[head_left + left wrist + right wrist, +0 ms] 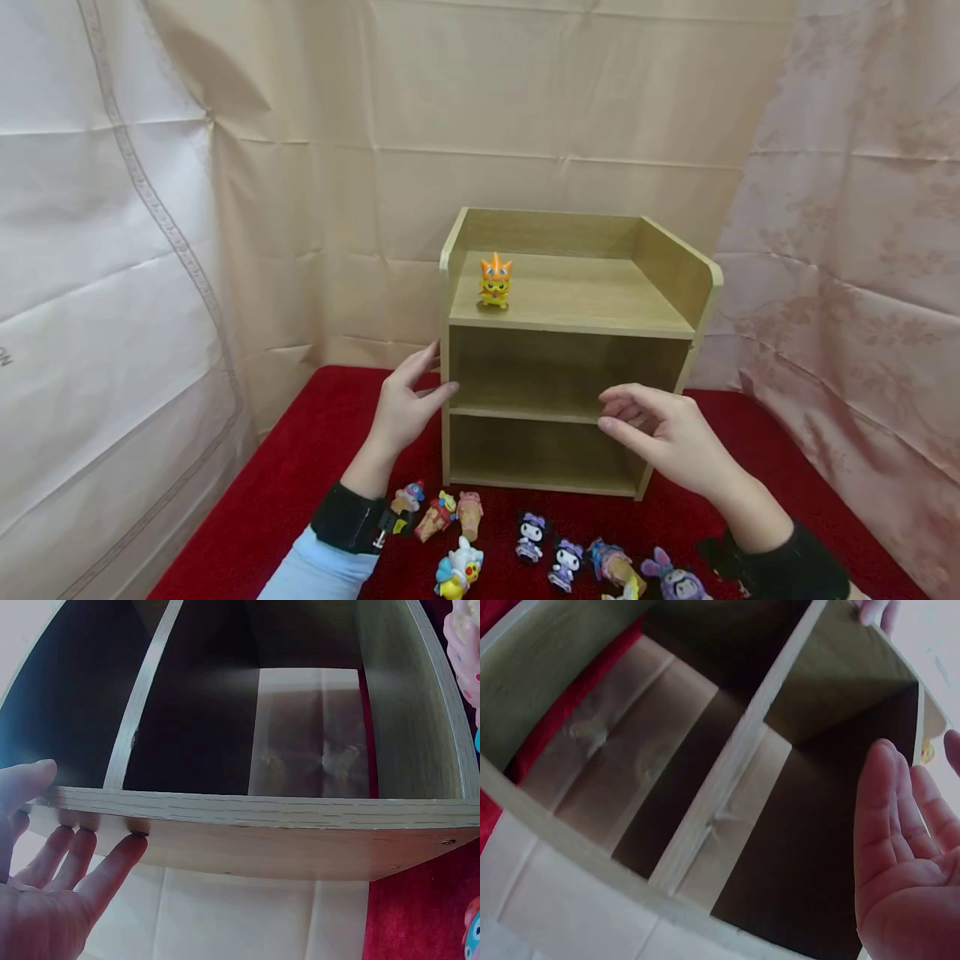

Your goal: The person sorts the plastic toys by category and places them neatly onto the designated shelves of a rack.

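On the red cloth (285,467), touched the three-tier wooden shelf (577,292) at its side with a wide left hand (405,408), held the empty right hand (667,429) loosely curved before it, probably needed gentle pressure to spare the Pikachu figurine (495,287) on top.

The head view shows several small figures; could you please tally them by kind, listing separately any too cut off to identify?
Cone figures: 4
Hatted yellow figures: 2
Black-hooded figures: 2
Purple long-eared figure: 1
Cut-off figure, kind unclear: 1
Total: 10
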